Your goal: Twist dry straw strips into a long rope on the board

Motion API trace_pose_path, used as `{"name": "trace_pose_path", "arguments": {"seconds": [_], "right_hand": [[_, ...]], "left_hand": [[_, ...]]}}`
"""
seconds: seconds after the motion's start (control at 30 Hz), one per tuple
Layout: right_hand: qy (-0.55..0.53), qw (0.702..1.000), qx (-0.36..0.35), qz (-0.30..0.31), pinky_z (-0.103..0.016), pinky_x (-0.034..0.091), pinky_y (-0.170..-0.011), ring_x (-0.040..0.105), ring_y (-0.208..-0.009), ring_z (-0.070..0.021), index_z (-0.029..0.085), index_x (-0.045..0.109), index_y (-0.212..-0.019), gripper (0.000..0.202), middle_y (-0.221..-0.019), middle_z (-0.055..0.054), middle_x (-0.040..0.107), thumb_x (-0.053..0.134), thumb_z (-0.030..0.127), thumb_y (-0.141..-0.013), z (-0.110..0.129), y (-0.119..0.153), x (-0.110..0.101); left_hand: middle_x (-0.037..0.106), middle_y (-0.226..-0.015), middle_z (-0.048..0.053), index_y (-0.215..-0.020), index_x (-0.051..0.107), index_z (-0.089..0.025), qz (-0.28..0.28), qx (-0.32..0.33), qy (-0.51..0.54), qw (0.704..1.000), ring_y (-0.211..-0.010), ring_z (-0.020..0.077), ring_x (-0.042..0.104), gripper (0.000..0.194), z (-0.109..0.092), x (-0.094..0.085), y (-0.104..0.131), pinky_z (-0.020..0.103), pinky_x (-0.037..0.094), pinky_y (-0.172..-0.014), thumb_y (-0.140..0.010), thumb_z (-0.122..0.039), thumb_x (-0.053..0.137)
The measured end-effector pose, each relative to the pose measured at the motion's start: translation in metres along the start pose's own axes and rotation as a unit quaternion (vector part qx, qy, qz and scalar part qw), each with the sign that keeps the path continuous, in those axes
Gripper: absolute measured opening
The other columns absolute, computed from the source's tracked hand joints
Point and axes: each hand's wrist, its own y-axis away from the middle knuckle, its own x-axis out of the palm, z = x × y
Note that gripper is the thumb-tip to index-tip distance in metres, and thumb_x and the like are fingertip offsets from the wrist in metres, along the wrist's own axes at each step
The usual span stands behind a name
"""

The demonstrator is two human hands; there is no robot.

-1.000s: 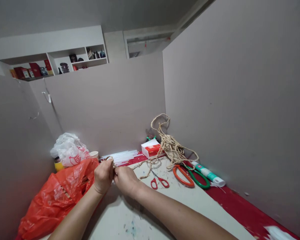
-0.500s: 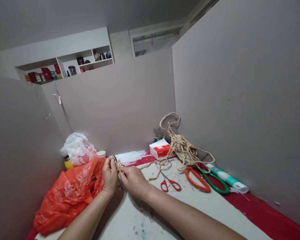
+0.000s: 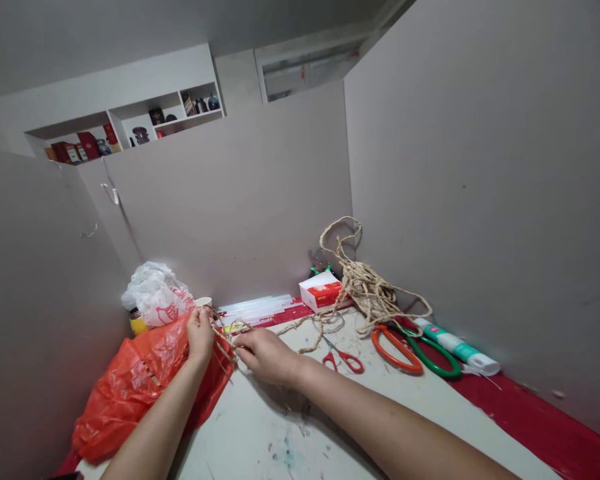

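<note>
My left hand [image 3: 200,333] is closed in a pinch on one part of a thin braided straw cord [image 3: 223,340], above the edge of the red plastic bag [image 3: 130,387]. To its right, my right hand [image 3: 265,355] grips the same cord between thumb and fingers, with a short stretch running between the hands. Loose strands hang below them. A further length of cord trails rightward to a tangled heap of straw rope [image 3: 370,293]. Small red-handled scissors [image 3: 344,358] lie just right of my right hand.
Orange-handled [image 3: 397,352] and green-handled [image 3: 435,357] tools lie at the right beside a white and teal roll [image 3: 455,347]. Clear sticks [image 3: 255,309], a red-white box [image 3: 320,292], a paper cup [image 3: 203,302] and a white bag [image 3: 157,293] stand along the back partition.
My left hand has moved left and slightly up, away from my right hand, and cord now shows stretched between them. My right hand has shifted only slightly.
</note>
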Motion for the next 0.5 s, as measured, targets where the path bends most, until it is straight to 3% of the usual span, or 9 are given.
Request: {"name": "trace_pose_path", "arguments": {"seconds": [0.13,0.23,0.3,0.43,0.5], "right_hand": [[-0.211,0.969,0.06,0.114,-0.018,0.032,-0.045,0.046,-0.044,-0.008,0.014,0.064,-0.068,0.021,-0.048,0.004,0.051,0.046,0.018,-0.08,-0.001,-0.002,-0.022],[-0.291,0.933,0.085,0.195,-0.017,0.03,-0.041,0.042,-0.039,-0.0065,0.014,0.069,-0.085,0.021,-0.046,0.004,0.052,0.054,0.027,-0.079,-0.006,0.0,-0.045],[-0.336,0.913,0.086,0.216,-0.017,0.031,-0.041,0.044,-0.04,-0.0066,0.014,0.07,-0.091,0.026,-0.048,0.004,0.054,0.058,0.032,-0.078,-0.014,0.001,-0.059],[-0.433,0.889,0.081,0.124,-0.018,0.035,-0.046,0.049,-0.046,-0.0055,0.011,0.071,-0.084,0.028,-0.064,-0.002,0.063,0.066,0.036,-0.072,-0.036,0.003,-0.078],[-0.465,0.878,0.088,0.065,-0.018,0.037,-0.048,0.049,-0.046,-0.0053,0.01,0.07,-0.079,0.028,-0.059,-0.001,0.061,0.067,0.037,-0.071,-0.043,0.002,-0.081]], "left_hand": [[0.04,-0.052,-0.007,-0.076,0.047,-0.019,0.021,-0.033,0.022,0.999,-0.043,0.0075,0.035,0.025,0.001,-0.005,-0.006,0.019,0.028,-0.044,-0.079,-0.043,0.051],[0.04,-0.051,-0.008,-0.078,0.048,-0.018,0.086,-0.078,0.044,0.992,-0.039,0.0052,0.031,0.028,-0.003,-0.001,-0.003,0.018,0.024,-0.041,-0.075,-0.045,0.056],[0.038,-0.048,-0.01,-0.078,0.048,-0.019,0.143,-0.117,0.059,0.981,-0.035,0.0037,0.025,0.032,-0.01,0.002,-0.001,0.017,0.02,-0.038,-0.074,-0.049,0.058],[0.031,-0.043,-0.012,-0.078,0.047,-0.02,0.257,-0.19,0.078,0.944,-0.033,0.0029,0.02,0.035,-0.026,0.007,0.009,0.016,0.015,-0.036,-0.07,-0.05,0.063],[0.03,-0.043,-0.012,-0.077,0.048,-0.02,0.307,-0.225,0.078,0.921,-0.033,0.0026,0.019,0.036,-0.032,0.009,0.015,0.016,0.014,-0.035,-0.068,-0.049,0.067]]}}
